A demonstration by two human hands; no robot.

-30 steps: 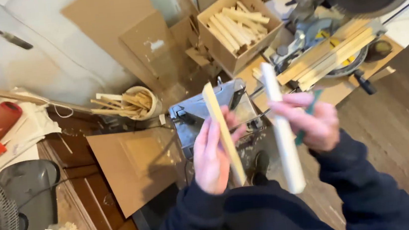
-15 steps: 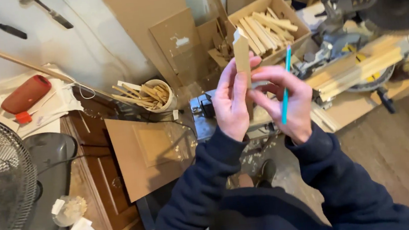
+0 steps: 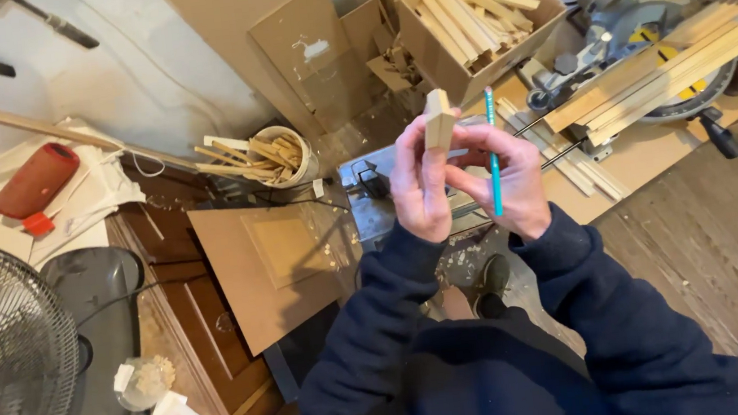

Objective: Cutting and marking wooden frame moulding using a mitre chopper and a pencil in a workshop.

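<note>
At frame centre, the left hand [image 3: 421, 189] is closed around a wood strip [image 3: 437, 121] held upright; touching it, the right hand [image 3: 511, 180] grips a teal pencil [image 3: 492, 150]. Behind, upper right, box [image 3: 437, 55] and saw [image 3: 639, 19].

A cluttered workshop. Worn plank floor [image 3: 724, 236] runs along the right. A pale wall [image 3: 103, 71] stands far left, cardboard sheets [image 3: 299, 43] leaning on it. A dark wooden cabinet [image 3: 208, 313] sits left of centre, a fan [image 3: 5, 360] at the near left. Far right, a mitre saw [image 3: 639, 19] on its bench, beside a box of wood offcuts [image 3: 477, 17]. Light is even and soft.
</note>
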